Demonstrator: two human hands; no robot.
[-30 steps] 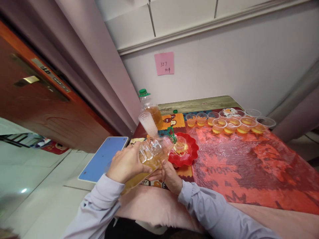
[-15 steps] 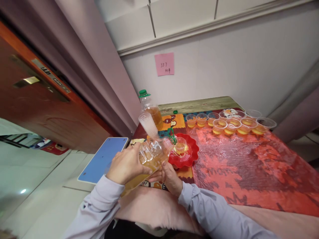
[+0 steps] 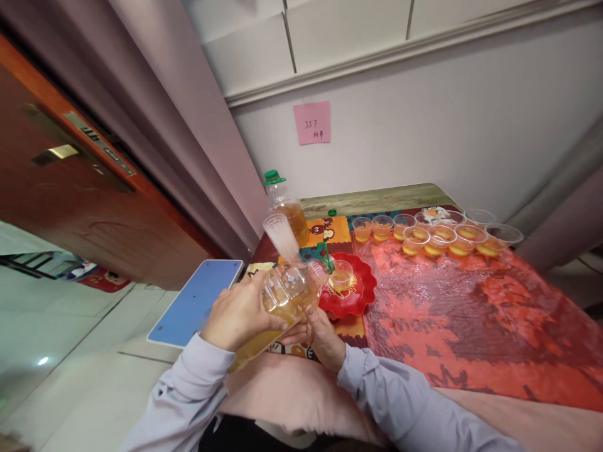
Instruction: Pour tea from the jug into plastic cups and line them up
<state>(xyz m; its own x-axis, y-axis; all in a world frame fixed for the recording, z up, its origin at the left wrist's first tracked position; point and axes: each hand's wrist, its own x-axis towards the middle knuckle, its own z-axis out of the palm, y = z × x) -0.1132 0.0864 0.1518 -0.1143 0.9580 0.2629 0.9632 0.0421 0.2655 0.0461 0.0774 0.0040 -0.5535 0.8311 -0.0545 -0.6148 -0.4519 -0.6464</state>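
Note:
A clear plastic bottle (image 3: 292, 290) of yellowish liquid is tilted, its mouth at a clear plastic cup (image 3: 342, 274). My left hand (image 3: 240, 311) wraps round the bottle's body from the left. Under the bottle's neck end, my right hand (image 3: 320, 334) grips and supports it. The cup stands on a red scalloped plate (image 3: 362, 300) and has some yellow liquid in it. A green handle ring (image 3: 325, 257) hangs at the bottle's neck. Just behind the bottle is a leaning stack of clear cups (image 3: 281, 235).
A second bottle (image 3: 294, 220) with a green cap stands at the back left. Several filled cups (image 3: 443, 238) are grouped on the right of the red tablecloth (image 3: 424, 339). A loose green cap (image 3: 332, 213) lies near the wall. Left of the table is a blue stool (image 3: 198, 301).
Almost nothing differs. The view has shifted very slightly, and both hands keep the bottle tilted at the cup.

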